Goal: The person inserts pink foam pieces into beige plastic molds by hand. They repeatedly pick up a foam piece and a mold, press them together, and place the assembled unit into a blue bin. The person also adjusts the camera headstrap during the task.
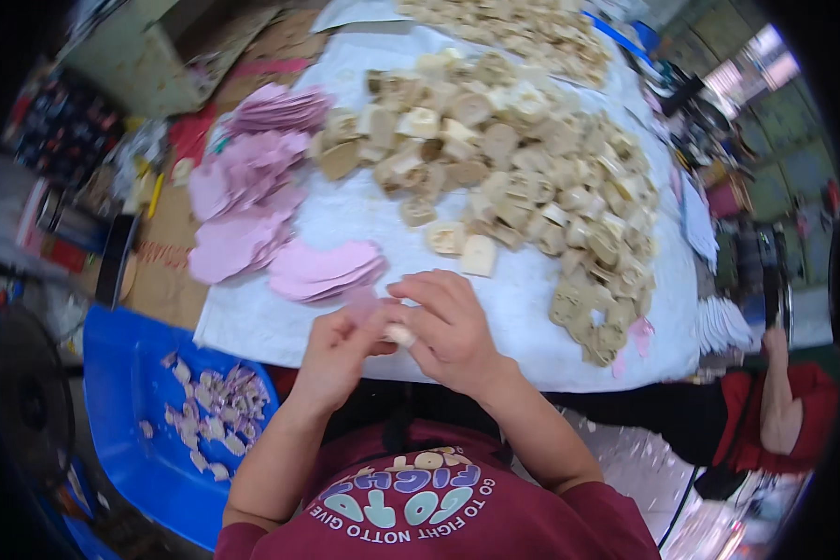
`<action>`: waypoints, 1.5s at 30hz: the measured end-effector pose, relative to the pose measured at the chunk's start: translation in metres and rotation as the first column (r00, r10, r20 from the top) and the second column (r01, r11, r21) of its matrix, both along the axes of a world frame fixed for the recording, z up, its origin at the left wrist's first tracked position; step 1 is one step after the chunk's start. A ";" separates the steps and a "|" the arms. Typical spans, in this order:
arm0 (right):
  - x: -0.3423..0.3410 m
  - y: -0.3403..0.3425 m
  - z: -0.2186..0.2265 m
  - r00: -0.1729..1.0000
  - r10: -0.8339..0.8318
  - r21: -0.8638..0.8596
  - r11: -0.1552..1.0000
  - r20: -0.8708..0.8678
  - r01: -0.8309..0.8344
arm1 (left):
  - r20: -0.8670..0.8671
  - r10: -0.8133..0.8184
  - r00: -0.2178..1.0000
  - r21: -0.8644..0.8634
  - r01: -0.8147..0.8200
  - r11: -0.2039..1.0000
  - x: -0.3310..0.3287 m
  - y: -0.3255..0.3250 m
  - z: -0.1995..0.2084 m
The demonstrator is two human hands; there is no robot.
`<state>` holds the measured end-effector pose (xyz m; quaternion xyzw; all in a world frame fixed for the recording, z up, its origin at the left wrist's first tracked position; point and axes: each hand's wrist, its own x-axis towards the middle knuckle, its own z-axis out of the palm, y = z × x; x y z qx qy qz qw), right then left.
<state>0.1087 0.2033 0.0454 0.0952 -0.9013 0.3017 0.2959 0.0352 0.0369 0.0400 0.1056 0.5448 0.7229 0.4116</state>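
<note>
Close in front of my body, over the near edge of the white-covered table point(238, 329), my two hands come together. My left hand point(338, 347) is closed, its fingers pinching a small cream block point(400, 335) and a thin pink cut piece point(362, 305), which is partly blurred. From the other side my right hand point(450, 327) curls its thumb and fingers around the same block. Much of the block is hidden by the fingers. Just beyond the hands lie fanned stacks of pink cut pieces point(322, 269). Two loose cream blocks point(478, 255) rest beyond my right hand.
A large heap of cream and tan blocks point(523, 177) covers the table's middle and right, with another pile point(532, 33) behind. At lower left stands a blue tub point(121, 373) holding several pink-and-cream pieces point(219, 401). Another person point(784, 411) is at the right.
</note>
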 end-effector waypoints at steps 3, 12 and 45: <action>0.004 0.028 -0.009 0.979 -0.200 0.078 0.978 0.044 0.196 | 0.166 0.103 0.981 -0.005 -0.103 0.995 0.001 0.012 -0.009; 0.033 0.067 -0.036 0.877 -0.477 0.059 0.879 0.063 0.474 | 0.210 0.057 0.976 0.418 -0.143 0.897 -0.013 0.055 0.001; 0.050 -0.015 0.039 0.990 -0.123 -0.368 0.925 -0.062 0.092 | 0.336 0.027 0.942 0.463 -0.190 0.866 0.033 0.031 0.022</action>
